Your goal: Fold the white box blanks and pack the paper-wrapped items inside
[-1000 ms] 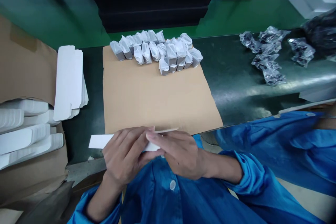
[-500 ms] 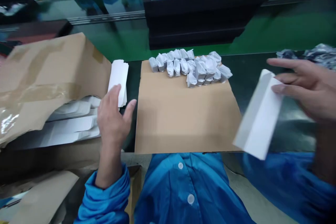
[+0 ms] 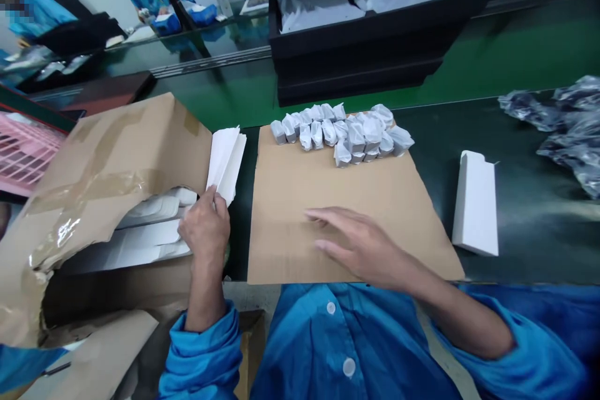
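My left hand (image 3: 206, 220) pinches the near end of flat white cartons (image 3: 225, 159) that lie beside the brown cardboard box. Over the cardboard sheet (image 3: 290, 237) is my right hand (image 3: 359, 240), holding nothing, with its thumb and fingers apart. To the right, a folded-up white carton (image 3: 477, 206) lies by itself on the dark table. Several small items in pale wrapping (image 3: 356, 131) sit in rows at the sheet's far edge.
An opened cardboard box (image 3: 154, 156) with more flat white cartons (image 3: 145, 240) stands at left. Black trays (image 3: 356, 37) are stacked at the back. Clear plastic bags (image 3: 572, 131) lie far right. A pink basket (image 3: 28, 150) is far left. Co-workers sit across the line.
My right hand has let go of the white carton on the right table and moved left over the sheet. My left hand has closed on the flat cartons. The view has shifted slightly.
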The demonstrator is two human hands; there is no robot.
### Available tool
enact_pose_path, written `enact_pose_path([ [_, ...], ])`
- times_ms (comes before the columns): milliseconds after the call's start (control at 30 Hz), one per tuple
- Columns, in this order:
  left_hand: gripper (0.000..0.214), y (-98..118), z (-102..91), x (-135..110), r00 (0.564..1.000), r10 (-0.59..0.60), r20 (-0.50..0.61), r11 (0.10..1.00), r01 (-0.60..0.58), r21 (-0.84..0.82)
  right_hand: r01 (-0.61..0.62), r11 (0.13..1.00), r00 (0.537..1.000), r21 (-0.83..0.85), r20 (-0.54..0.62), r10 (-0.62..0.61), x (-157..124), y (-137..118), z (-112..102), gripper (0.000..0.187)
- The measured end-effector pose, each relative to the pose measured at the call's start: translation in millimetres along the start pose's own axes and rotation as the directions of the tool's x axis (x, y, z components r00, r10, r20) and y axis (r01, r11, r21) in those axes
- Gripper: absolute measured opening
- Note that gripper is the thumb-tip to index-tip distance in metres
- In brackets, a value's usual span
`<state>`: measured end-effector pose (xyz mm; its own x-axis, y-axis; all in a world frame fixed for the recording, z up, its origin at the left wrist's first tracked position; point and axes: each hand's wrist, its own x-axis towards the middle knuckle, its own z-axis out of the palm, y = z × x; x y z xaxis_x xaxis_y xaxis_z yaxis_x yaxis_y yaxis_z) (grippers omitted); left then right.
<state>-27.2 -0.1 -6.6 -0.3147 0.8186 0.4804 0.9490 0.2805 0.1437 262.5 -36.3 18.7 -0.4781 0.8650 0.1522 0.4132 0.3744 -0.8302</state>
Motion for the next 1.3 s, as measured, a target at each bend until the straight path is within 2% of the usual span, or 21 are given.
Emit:
enact_pose_path([
  [33,0.043,1.5,-0.7,-5.1,1.000,0.020,-0.020,1.000,-0.021,-0.017,-0.087,0.982,0.995,0.169,0.065,0.077,9.3,-5.1,12.9,0.048],
  [100,0.042,8.7,-0.6,-21.4,0.995,0.083,-0.059,0.994,-0.087,-0.067,-0.236,0.862,0.971,0.448,0.143,0.192,27.6,-8.3,33.7,0.064],
  [200,0.033,28.0,-0.7,-59.3,0.969,0.226,-0.098,0.958,-0.239,-0.159,-0.312,0.635,0.940,0.707,0.134,0.313,50.0,-0.9,55.0,0.079],
  [267,0.028,41.8,-3.6,-87.3,0.922,0.358,-0.149,0.892,-0.385,-0.238,-0.298,0.553,0.925,0.778,0.092,0.368,58.8,7.8,61.8,0.065],
  [367,0.046,53.9,-13.3,-115.9,0.828,0.517,-0.217,0.720,-0.558,-0.412,-0.266,0.560,0.915,0.785,0.022,0.404,60.2,19.5,58.7,0.028],
  [400,0.055,54.8,-17.0,-118.8,0.835,0.504,-0.219,0.693,-0.542,-0.475,-0.265,0.572,0.913,0.776,0.013,0.407,57.9,21.9,54.7,0.020],
  [433,0.064,54.5,-20.2,-117.8,0.877,0.435,-0.206,0.691,-0.472,-0.548,-0.267,0.579,0.914,0.771,0.013,0.405,54.7,23.4,50.0,0.017],
  [500,0.075,52.1,-23.6,-106.3,0.980,0.186,-0.075,0.639,-0.179,-0.748,-0.276,0.583,0.922,0.764,0.038,0.386,47.5,23.6,40.4,0.018],
  [533,0.076,51.1,-23.3,-97.4,0.995,0.067,0.073,0.540,0.025,-0.841,-0.282,0.585,0.925,0.761,0.052,0.377,44.0,22.8,36.6,0.020],
  [567,0.072,50.6,-21.8,-87.8,0.969,-0.001,0.246,0.399,0.226,-0.889,-0.288,0.589,0.925,0.755,0.060,0.374,41.0,21.9,34.0,0.021],
  [600,0.065,50.8,-19.3,-78.5,0.914,-0.011,0.407,0.263,0.395,-0.880,-0.293,0.598,0.924,0.746,0.059,0.378,38.5,21.0,32.6,0.022],
  [633,0.056,51.7,-16.0,-70.3,0.852,0.010,0.523,0.167,0.514,-0.841,-0.297,0.609,0.920,0.736,0.049,0.389,36.6,20.6,32.3,0.022],
  [667,0.048,53.2,-12.3,-63.8,0.810,0.028,0.586,0.116,0.579,-0.807,-0.299,0.621,0.914,0.725,0.029,0.405,35.2,20.7,32.8,0.021],
  [700,0.041,54.8,-8.7,-59.1,0.793,0.026,0.608,0.097,0.604,-0.791,-0.298,0.632,0.907,0.715,0.005,0.422,34.3,21.5,33.6,0.020],
  [867,0.032,55.8,2.1,-52.3,0.801,-0.011,0.598,0.089,0.596,-0.798,-0.264,0.636,0.859,0.725,-0.124,0.497,36.4,33.0,30.7,0.023],
  [967,0.039,53.6,-0.1,-49.4,0.809,-0.029,0.587,0.082,0.587,-0.806,-0.249,0.608,0.841,0.754,-0.144,0.522,37.1,36.2,25.2,0.026],
  [1033,0.050,56.0,-4.1,-47.7,0.795,0.042,0.605,0.084,0.600,-0.795,-0.262,0.588,0.851,0.765,-0.105,0.515,35.9,33.3,26.1,0.028],
  [1100,0.052,60.9,-7.3,-47.3,0.774,0.108,0.624,0.108,0.615,-0.781,-0.275,0.584,0.863,0.764,-0.072,0.500,34.3,28.5,31.1,0.028],
  [1167,0.046,64.6,-7.0,-47.3,0.772,0.101,0.627,0.146,0.612,-0.777,-0.270,0.596,0.867,0.756,-0.078,0.492,33.9,25.9,36.0,0.028],
  [1233,0.042,63.1,-2.7,-46.2,0.786,0.046,0.617,0.183,0.600,-0.779,-0.244,0.623,0.855,0.743,-0.139,0.500,34.6,27.5,35.1,0.028],
  [1300,0.041,55.7,2.9,-42.9,0.804,-0.020,0.594,0.234,0.581,-0.780,-0.193,0.654,0.813,0.732,-0.254,0.524,34.5,31.5,24.4,0.026],
])
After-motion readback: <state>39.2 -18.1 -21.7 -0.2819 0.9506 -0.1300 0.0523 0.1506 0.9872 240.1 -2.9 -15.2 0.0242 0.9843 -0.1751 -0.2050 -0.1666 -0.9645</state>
